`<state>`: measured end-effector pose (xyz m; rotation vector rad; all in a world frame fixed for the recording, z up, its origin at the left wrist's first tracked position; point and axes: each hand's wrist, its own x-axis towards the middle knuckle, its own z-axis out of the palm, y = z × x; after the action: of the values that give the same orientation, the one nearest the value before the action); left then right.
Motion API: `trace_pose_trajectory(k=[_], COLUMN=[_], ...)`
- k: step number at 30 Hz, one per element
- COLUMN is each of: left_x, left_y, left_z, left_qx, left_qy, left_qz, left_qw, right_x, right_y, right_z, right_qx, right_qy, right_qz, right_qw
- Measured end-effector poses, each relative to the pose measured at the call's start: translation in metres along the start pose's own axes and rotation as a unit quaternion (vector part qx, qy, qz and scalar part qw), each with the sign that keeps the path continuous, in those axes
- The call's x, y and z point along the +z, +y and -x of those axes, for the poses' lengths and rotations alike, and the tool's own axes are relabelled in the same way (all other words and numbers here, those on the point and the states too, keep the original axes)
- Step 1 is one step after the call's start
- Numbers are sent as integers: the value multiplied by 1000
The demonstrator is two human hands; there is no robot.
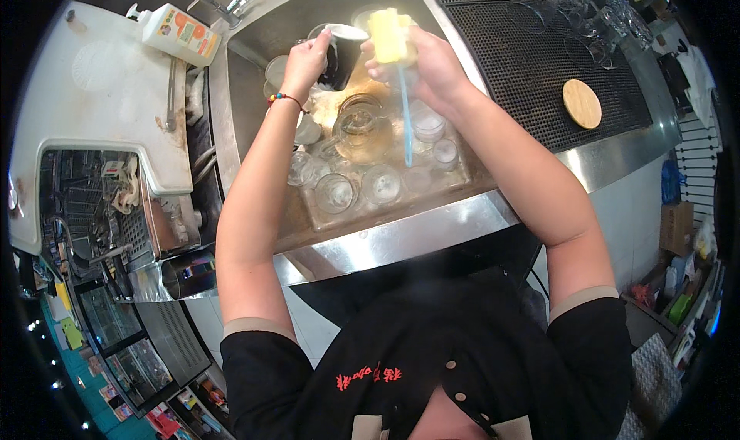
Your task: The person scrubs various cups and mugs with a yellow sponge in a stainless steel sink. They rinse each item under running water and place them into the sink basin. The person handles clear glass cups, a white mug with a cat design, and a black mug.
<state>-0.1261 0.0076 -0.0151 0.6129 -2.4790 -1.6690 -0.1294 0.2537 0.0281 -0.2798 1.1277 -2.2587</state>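
My left hand (307,64) grips a dark cup (341,61) with a white rim, tilted over the steel sink (254,35). To its right, my right hand (430,64) is closed around a yellow sponge (388,35); a light-blue strip (407,122), perhaps its handle, hangs below. The sponge and cup are apart. Beneath my hands a round glass vessel (361,129) sits in the sink. Several drinking glasses (335,193) stand along the near side, with a small glass jar (445,152) at the right. More cups, partly hidden, lie beside my left wrist.
A pump bottle (182,35) stands on the white board (115,93) at the left, near the faucet (228,15). Right of the sink, a black drainage mat (520,75) holds a round wooden lid (582,104) and several upturned glasses (578,18). The sink's steel front edge (399,237) lies before me.
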Motion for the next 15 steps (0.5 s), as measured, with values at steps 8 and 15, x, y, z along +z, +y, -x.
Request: trace_pose_trajectory(k=[8, 15], left_x=[27, 47], left_y=[-42, -68], left_z=[-21, -26], left_qx=[-53, -47], left_qy=[-100, -203], left_qz=[-48, -35], left_qw=[992, 977], right_x=[-5, -7], right_y=[-12, -12], right_z=[-10, -12], right_qx=[-40, -39], right_qy=[44, 35], right_qz=[-19, 6], right_qw=[998, 999])
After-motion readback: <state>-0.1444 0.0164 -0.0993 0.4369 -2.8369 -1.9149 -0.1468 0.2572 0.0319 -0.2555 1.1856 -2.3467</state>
